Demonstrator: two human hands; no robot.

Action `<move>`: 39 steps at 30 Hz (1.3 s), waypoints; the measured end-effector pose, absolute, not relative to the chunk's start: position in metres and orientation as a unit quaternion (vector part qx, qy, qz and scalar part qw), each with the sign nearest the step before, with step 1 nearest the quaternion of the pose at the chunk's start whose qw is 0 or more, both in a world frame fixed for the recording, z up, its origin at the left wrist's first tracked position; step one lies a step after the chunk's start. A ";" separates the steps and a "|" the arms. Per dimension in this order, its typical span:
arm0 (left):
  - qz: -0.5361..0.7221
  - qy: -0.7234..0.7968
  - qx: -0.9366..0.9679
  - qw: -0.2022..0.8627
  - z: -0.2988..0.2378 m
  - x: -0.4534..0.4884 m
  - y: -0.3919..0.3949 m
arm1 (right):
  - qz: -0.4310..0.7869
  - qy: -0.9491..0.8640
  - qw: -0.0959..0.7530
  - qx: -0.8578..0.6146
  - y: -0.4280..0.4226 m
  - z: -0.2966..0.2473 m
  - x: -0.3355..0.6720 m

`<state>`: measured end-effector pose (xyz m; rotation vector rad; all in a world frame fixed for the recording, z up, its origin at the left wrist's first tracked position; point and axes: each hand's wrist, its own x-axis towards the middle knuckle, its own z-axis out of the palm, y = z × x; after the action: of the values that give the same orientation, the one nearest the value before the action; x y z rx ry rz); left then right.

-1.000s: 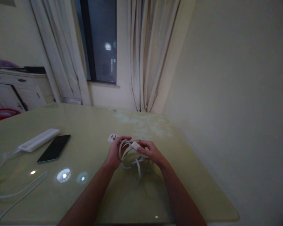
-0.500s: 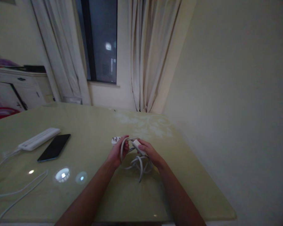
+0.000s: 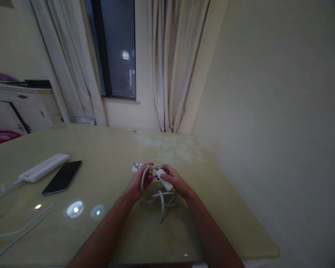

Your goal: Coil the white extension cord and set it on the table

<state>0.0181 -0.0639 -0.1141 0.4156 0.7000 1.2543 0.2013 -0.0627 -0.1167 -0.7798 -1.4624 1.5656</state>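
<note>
A white cable [image 3: 142,183] is looped through my left hand [image 3: 139,181], whose fingers are curled round it. The cable's plug [image 3: 137,167], with metal prongs, sticks out just beyond that hand on its left side. My right hand [image 3: 177,181] grips a small white block [image 3: 164,180], which looks like an adapter or socket end, between thumb and fingers. Below both hands the rest of the cable hangs in tangled loops, with one strand pointing down toward me. Some fingertips of the right hand are hidden behind the block.
On the pale green glossy table [image 3: 106,149] a white power strip [image 3: 44,168] lies at the left, beside a dark phone [image 3: 63,177]. A thin white cord [image 3: 22,230] trails at the near left. The wall [image 3: 254,130] borders the table's right side.
The white block has turned in my right hand so more of its broad face shows. The dangling cable loops have shifted slightly left and down. My left hand keeps its hold.
</note>
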 end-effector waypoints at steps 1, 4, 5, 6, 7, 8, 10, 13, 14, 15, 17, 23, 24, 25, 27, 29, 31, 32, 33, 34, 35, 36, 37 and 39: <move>0.570 0.304 0.182 0.742 -0.114 0.018 -0.064 | 0.625 -0.579 0.424 -0.306 -0.063 -0.116 0.200; 0.561 0.256 0.145 0.774 -0.114 0.017 -0.064 | 0.641 -0.565 0.430 -0.291 -0.062 -0.116 0.197; 0.557 0.252 0.130 0.781 -0.114 0.017 -0.064 | 0.650 -0.556 0.428 -0.291 -0.061 -0.117 0.197; 0.554 0.255 0.115 0.784 -0.114 0.018 -0.063 | 0.658 -0.546 0.426 -0.294 -0.060 -0.118 0.198; 0.552 0.264 0.105 0.784 -0.113 0.018 -0.062 | 0.664 -0.537 0.425 -0.299 -0.058 -0.119 0.199; 0.551 0.276 0.098 0.781 -0.113 0.018 -0.062 | 0.667 -0.532 0.424 -0.303 -0.057 -0.120 0.200; 0.554 0.301 0.104 0.769 -0.113 0.019 -0.061 | 0.667 -0.532 0.421 -0.309 -0.055 -0.121 0.202; 0.546 0.331 0.135 0.757 -0.112 0.020 -0.062 | 0.651 -0.554 0.409 -0.319 -0.055 -0.122 0.206; 0.536 0.338 0.145 0.760 -0.111 0.020 -0.063 | 0.643 -0.565 0.405 -0.322 -0.055 -0.122 0.207; 0.523 0.342 0.153 0.765 -0.111 0.020 -0.064 | 0.635 -0.574 0.401 -0.326 -0.056 -0.123 0.208; 0.508 0.345 0.163 0.772 -0.111 0.022 -0.065 | 0.627 -0.585 0.399 -0.325 -0.056 -0.123 0.209; 0.568 0.336 0.207 0.722 -0.114 0.024 -0.066 | 0.619 -0.581 0.416 -0.326 -0.056 -0.121 0.209; 0.570 0.331 0.228 0.717 -0.113 0.023 -0.067 | 0.614 -0.584 0.417 -0.328 -0.057 -0.119 0.209; 0.568 0.327 0.251 0.712 -0.112 0.022 -0.068 | 0.612 -0.588 0.415 -0.329 -0.058 -0.116 0.211; 0.565 0.326 0.290 0.700 -0.110 0.020 -0.070 | 0.612 -0.595 0.404 -0.328 -0.059 -0.111 0.214; 0.566 0.333 0.312 0.687 -0.108 0.018 -0.071 | 0.611 -0.605 0.394 -0.326 -0.060 -0.106 0.220; 0.570 0.339 0.323 0.675 -0.107 0.015 -0.070 | 0.602 -0.614 0.389 -0.329 -0.059 -0.103 0.226; 0.573 0.340 0.327 0.670 -0.107 0.014 -0.069 | 0.597 -0.617 0.391 -0.332 -0.058 -0.103 0.229; 0.576 0.339 0.330 0.666 -0.106 0.013 -0.069 | 0.594 -0.616 0.396 -0.334 -0.057 -0.103 0.232; 0.579 0.339 0.331 0.663 -0.106 0.011 -0.068 | 0.594 -0.611 0.401 -0.335 -0.056 -0.104 0.234; 0.583 0.340 0.330 0.660 -0.106 0.010 -0.067 | 0.599 -0.604 0.406 -0.333 -0.055 -0.105 0.237; 0.586 0.342 0.328 0.657 -0.105 0.009 -0.067 | 0.608 -0.596 0.409 -0.328 -0.054 -0.105 0.238; 0.587 0.347 0.326 0.654 -0.104 0.008 -0.067 | 0.621 -0.588 0.408 -0.321 -0.054 -0.106 0.240; 0.588 0.358 0.326 0.648 -0.103 0.008 -0.068 | 0.649 -0.574 0.399 -0.300 -0.054 -0.107 0.240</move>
<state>0.0079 -0.0676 -0.1030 0.7417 0.8133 1.3370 0.2403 -0.0538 -0.1069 -0.7599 -1.4531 1.6426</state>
